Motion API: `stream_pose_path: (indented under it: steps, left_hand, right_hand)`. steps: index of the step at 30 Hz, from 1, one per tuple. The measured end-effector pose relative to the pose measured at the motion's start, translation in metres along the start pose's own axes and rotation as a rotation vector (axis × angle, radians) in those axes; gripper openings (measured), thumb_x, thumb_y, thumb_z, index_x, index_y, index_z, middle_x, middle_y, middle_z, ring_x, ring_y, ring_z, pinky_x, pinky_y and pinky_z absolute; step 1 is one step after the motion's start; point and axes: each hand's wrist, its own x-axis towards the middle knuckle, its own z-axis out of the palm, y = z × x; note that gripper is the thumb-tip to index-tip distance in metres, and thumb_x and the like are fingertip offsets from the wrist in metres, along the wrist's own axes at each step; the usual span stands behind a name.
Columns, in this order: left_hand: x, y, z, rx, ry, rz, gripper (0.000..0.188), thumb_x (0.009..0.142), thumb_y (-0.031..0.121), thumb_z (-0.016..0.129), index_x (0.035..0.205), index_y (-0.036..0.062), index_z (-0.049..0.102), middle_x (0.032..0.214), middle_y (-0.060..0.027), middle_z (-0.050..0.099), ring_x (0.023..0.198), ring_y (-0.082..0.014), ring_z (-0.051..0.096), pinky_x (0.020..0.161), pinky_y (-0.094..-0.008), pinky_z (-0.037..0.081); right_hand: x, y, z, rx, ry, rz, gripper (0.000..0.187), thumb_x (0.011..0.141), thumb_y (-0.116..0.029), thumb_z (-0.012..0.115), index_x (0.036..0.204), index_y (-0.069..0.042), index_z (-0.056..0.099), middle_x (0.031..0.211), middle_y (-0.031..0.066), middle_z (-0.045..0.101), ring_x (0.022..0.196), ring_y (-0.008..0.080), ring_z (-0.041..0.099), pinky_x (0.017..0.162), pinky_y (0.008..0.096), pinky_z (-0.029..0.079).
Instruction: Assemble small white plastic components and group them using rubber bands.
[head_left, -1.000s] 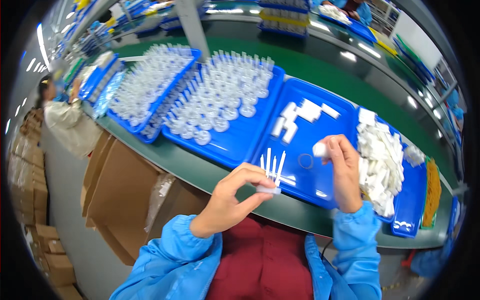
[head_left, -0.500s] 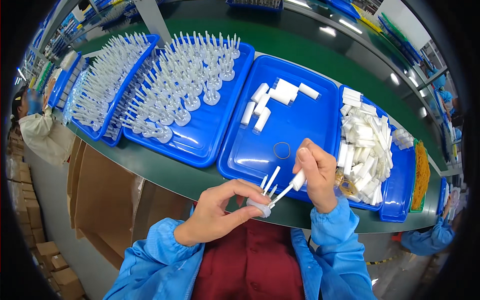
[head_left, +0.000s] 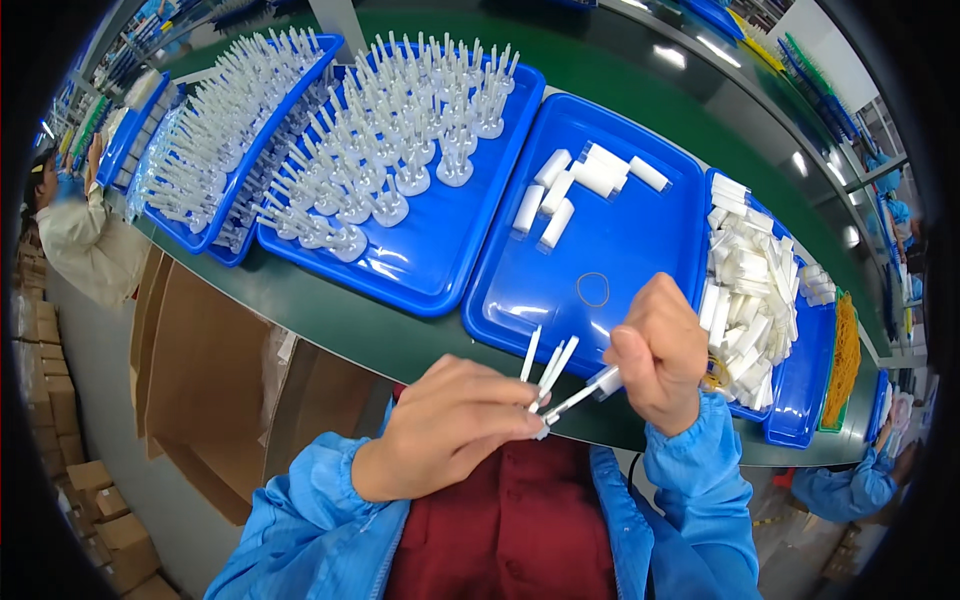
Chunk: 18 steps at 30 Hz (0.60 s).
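My left hand [head_left: 445, 425] is closed around the round base of a white piece with several upright rods [head_left: 556, 366]; the fingers hide most of that base. One rod tilts right, towards my right hand [head_left: 665, 355]. That hand is a fist around a small white cylinder with a clear wrapper [head_left: 607, 381], whose lower end meets the tilted rod. How far the rod reaches into it is hidden. In front of my hands, a blue tray [head_left: 500, 318] holds several white cylinders [head_left: 597, 172] and a thin rubber band [head_left: 593, 289].
Left of it, more blue trays [head_left: 425, 290] carry many pronged white pieces [head_left: 398, 125]. On the right lies a heap of wrapped white cylinders [head_left: 742, 300], then yellow rubber bands [head_left: 842, 355] in a green tray. A cardboard box [head_left: 205, 400] stands below the table edge at left.
My left hand has turned, covering more of the base. My right hand has tightened into a fist and shifted slightly right. The trays sit farther right and higher in view.
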Motion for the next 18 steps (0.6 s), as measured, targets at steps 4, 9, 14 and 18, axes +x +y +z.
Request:
stream_pose_path:
  steps: [4, 9, 14, 18]
  left_hand:
    - [-0.008, -0.004, -0.001, -0.034, 0.034, 0.011, 0.024, 0.078, 0.003, 0.077, 0.100, 0.0097, 0.072, 0.111, -0.0057, 0.072, 0.086, -0.0225, 0.068, 0.071, -0.0326, 0.046]
    - [-0.011, -0.007, 0.002, 0.047, 0.046, 0.053, 0.031, 0.074, -0.005, 0.078, 0.099, 0.0108, 0.071, 0.109, -0.0101, 0.074, 0.085, -0.0231, 0.070, 0.072, -0.0326, 0.048]
    - [-0.014, -0.011, 0.004, 0.075, 0.129, 0.017, 0.029, 0.073, -0.007, 0.078, 0.097, 0.0094, 0.070, 0.113, -0.0121, 0.073, 0.084, -0.0242, 0.069, 0.071, -0.0331, 0.048]
    - [-0.013, -0.021, 0.005, 0.074, 0.186, -0.057, 0.032, 0.075, -0.010, 0.077, 0.101, 0.0055, 0.065, 0.112, -0.0161, 0.073, 0.090, -0.0260, 0.070, 0.077, -0.0340, 0.050]
  right_hand:
    - [-0.006, -0.005, 0.017, 0.109, -0.046, 0.069, 0.027, 0.080, -0.009, 0.074, 0.063, -0.006, 0.054, 0.062, 0.0059, 0.044, 0.057, 0.0251, 0.041, 0.056, 0.0392, 0.030]
    - [-0.003, -0.010, 0.033, 0.073, -0.043, -0.039, 0.025, 0.086, -0.010, 0.070, 0.066, -0.007, 0.056, 0.064, 0.0058, 0.047, 0.059, 0.0253, 0.043, 0.057, 0.0388, 0.032]
    - [0.004, -0.002, 0.037, 0.293, -0.172, -0.017, 0.018, 0.093, -0.013, 0.062, 0.076, -0.006, 0.062, 0.072, 0.0072, 0.053, 0.068, 0.0260, 0.049, 0.062, 0.0384, 0.035]
    - [0.023, 0.048, 0.034, -0.163, -0.050, 0.191, 0.018, 0.089, -0.001, 0.056, 0.103, -0.006, 0.067, 0.092, 0.0080, 0.065, 0.086, 0.0280, 0.057, 0.078, 0.0380, 0.044]
